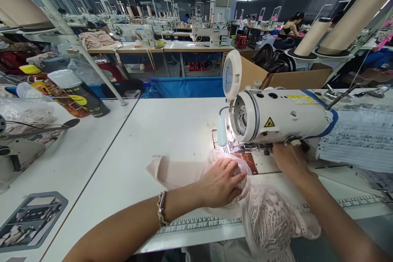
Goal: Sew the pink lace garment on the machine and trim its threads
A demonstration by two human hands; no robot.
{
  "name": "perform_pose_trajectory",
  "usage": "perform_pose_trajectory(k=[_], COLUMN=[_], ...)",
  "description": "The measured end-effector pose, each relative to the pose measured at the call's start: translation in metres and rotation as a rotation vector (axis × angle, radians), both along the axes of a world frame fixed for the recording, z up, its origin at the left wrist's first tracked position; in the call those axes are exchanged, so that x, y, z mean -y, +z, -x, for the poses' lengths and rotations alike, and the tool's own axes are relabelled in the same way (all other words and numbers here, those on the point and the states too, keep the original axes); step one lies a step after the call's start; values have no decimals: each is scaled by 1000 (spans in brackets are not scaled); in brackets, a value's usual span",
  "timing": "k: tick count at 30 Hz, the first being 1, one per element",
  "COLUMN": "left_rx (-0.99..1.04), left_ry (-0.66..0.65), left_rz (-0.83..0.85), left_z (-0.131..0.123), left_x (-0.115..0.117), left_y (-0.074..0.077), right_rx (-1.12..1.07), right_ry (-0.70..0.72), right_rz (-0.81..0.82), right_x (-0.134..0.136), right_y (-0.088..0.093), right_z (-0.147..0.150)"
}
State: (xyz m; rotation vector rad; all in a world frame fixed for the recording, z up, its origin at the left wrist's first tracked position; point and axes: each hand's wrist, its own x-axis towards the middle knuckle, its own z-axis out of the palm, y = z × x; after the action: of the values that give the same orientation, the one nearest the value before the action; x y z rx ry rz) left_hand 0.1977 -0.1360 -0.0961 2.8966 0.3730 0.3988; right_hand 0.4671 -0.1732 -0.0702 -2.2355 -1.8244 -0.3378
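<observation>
Left hand sits on top of the pink lace fabric, fingers curled and bunching it, just near-left of the needle area. Ring on one finger, bracelet on the wrist.

Right hand is tucked under the arm of the sewing machine, at the far-right edge of the fabric. Fingers are hidden by the machine body, so can't tell if they're spread or pinching.

Fabric lies on the white table in front of the machine head. A plain pink part spreads left of the left hand; the lace part hangs over the near table edge between the two forearms. It crosses the printed ruler strip along that edge.

Small lamp at the machine head is on, lighting the fabric under the needle.

Surroundings:
- spray cans far left
- open cardboard box behind the machine
- thread cones far right
- printed sheets right of the machine
- other people at machines in far rows
</observation>
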Motion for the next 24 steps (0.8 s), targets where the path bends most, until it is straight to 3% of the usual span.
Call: perform_pose_trajectory(k=[5, 10, 13, 20, 24], left_rx=[-55, 2, 47, 27, 26], left_ry=[-120, -233, -137, 238, 270], left_rz=[-43, 20, -3, -68, -251], left_z=[-3, -6, -7, -4, -1], left_x=[-8, -20, -20, -10, -5], left_y=[6, 2, -4, -6, -10], right_rx=[-175, -295, -303, -344, -342], right_ry=[64, 96, 106, 117, 124], right_rz=[85, 63, 32, -58, -45], right_x=[21, 5, -3, 0, 3], right_y=[-12, -27, -34, -35, -32], right_z=[54, 72, 72, 69, 75])
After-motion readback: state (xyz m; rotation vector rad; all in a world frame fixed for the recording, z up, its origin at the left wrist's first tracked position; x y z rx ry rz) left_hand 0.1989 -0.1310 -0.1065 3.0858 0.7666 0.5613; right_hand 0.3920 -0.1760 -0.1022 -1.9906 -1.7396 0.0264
